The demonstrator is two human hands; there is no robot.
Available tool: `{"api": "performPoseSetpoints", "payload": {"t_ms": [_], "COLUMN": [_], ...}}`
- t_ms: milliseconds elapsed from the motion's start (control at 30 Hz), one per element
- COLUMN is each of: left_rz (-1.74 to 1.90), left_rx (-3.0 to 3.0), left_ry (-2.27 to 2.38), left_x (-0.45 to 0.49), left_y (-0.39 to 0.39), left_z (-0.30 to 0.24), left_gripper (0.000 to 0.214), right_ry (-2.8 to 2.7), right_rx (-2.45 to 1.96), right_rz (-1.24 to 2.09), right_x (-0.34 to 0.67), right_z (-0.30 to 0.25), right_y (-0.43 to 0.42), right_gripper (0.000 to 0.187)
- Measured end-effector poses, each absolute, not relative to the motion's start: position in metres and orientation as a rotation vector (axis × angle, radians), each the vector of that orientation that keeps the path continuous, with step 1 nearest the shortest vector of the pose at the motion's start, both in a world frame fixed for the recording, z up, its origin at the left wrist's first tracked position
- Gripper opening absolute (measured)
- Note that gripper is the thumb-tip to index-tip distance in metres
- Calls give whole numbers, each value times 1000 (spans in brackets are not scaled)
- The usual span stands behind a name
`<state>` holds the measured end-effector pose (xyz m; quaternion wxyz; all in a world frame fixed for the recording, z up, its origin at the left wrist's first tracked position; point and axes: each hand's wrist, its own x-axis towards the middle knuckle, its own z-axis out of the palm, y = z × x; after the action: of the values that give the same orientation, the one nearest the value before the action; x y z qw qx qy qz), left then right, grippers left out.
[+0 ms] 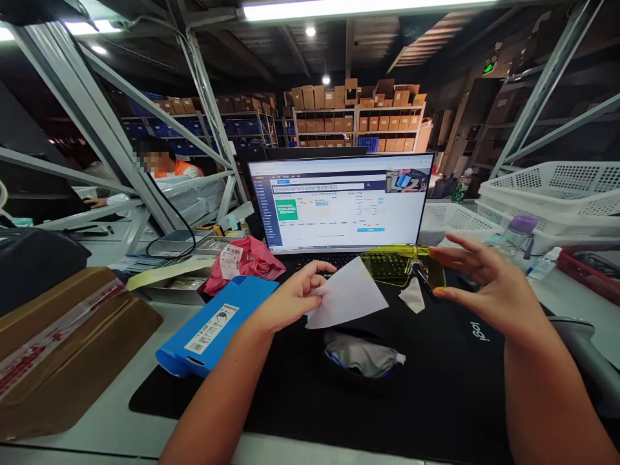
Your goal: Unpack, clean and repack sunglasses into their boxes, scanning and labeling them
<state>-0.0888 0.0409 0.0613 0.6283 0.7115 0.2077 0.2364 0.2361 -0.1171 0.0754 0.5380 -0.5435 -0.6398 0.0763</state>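
Note:
My left hand (303,290) pinches a white sheet of paper (351,294) by its left edge, above the black desk mat (426,400). To the right, my right hand (484,284) is raised with thumb and fingers spread apart. Just left of its thumb is a small dark and shiny object (421,274); whether they touch I cannot tell. A torn white scrap of paper (413,296) lies below that object. Under the sheet sits a dark pouch-like item with a grey, crumpled insert (365,355). Beside my left forearm lies a blue box (217,326) with a white label.
A monitor (339,206) stands behind a black keyboard (387,266). At left are a brown carton (72,349) and a pink plastic bag (247,261). White baskets (552,194), a purple-capped bottle (520,232) and a grey handheld scanner (588,355) are at right. A co-worker (169,165) sits beyond the frame.

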Motion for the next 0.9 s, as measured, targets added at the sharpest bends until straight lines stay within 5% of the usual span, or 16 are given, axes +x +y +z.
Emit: {"api": "performPoseSetpoints", "payload": {"t_ms": [900], "left_rz": [745], "left_rx": [1607], "left_ry": [694], "left_x": [-82], "left_y": [43], "left_z": [54], "left_gripper": [42], "right_ry": [-1517], "right_rx": [-1276], "right_rz": [110], "right_x": [226], "right_z": [76], "right_y": [-121], "right_gripper": [81]}}
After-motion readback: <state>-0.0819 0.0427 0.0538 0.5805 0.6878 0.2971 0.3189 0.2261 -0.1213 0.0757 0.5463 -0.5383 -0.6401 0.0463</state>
